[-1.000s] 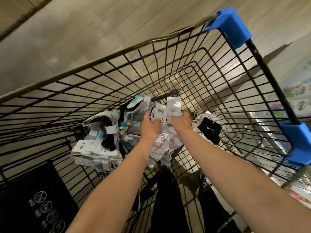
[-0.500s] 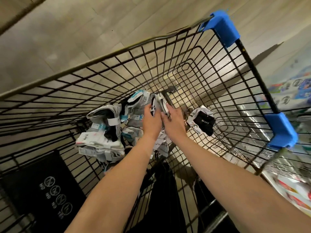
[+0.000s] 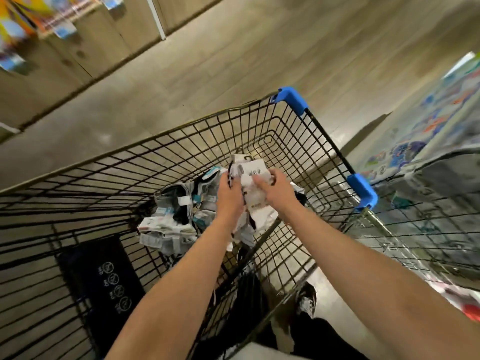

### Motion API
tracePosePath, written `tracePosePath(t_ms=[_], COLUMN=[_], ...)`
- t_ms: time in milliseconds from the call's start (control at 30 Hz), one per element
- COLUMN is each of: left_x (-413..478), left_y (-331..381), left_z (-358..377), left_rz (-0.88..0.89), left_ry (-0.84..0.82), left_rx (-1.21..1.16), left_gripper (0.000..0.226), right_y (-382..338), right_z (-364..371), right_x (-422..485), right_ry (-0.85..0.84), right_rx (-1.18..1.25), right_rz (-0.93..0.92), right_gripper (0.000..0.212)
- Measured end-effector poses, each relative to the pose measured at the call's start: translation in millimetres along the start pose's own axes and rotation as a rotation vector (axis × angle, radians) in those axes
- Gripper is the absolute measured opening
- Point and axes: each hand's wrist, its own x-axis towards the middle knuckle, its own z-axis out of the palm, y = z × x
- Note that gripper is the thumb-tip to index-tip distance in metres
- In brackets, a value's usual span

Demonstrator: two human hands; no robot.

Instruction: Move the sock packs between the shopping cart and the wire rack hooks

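Socks [image 3: 255, 188] in a white carded pack now sit higher than half a second ago: both hands have lifted the pack off the heap and it hangs above the cart [image 3: 327, 141] interior, where before it lay low among the other packs. The view has also pulled back and up, so more floor [image 3: 233, 61] shows and the shelf [image 3: 52, 19] at upper left enters the picture. Judged from this, the pack is picked and clear of the heap, ready to be inspected or moved out. Left hand [image 3: 230, 196] grips the pack's left edge, fingers curled round it; right hand [image 3: 276, 189] pinches the right side, thumb across the front of the card, fingers behind. Long axis of the pack runs near-vertical in the picture, slightly tilted: the label end with barcode points up and away from the person toward the far cart wall, and the toe end hangs down toward the person, trailing over further white packs below the wrists. Heap [image 3: 176, 216] of remaining packs lies just left of the left hand on the cart bottom, apart from the lifted pack. Blue corner guards [image 3: 292, 100] mark the right rim.
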Motion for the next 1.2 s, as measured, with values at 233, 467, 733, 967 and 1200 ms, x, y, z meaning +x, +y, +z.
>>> tracePosePath(t_ms=[233,467,733,967,1200], left_x=[-77,-172,-271,-309,-319], left_y=[39,81,67,30,30], left_z=[22,82,159,214,251], left_rz=[0.15,0.371,0.543,0.55,0.536], left_ry=[-0.087,-0.134,-0.257,-0.355,-0.463], left_rx=[0.001,0.172,0.314,0.434,0.484], left_gripper=[0.027,0.054,0.021,0.034,0.047], right_y=[-14,-14,52,109,131], right_z=[-73,-153,-251,-304,-333], right_x=[-75,-164,-250,-284,-283], right_ry=[0.271,0.51,0.633,0.692,0.777], right_rx=[0.003,0.134,0.265,0.283,0.375], right_rz=[-0.214,-0.341,-0.324,-0.262,-0.245], right_gripper=[0.031,0.038,0.03,0.04,0.036])
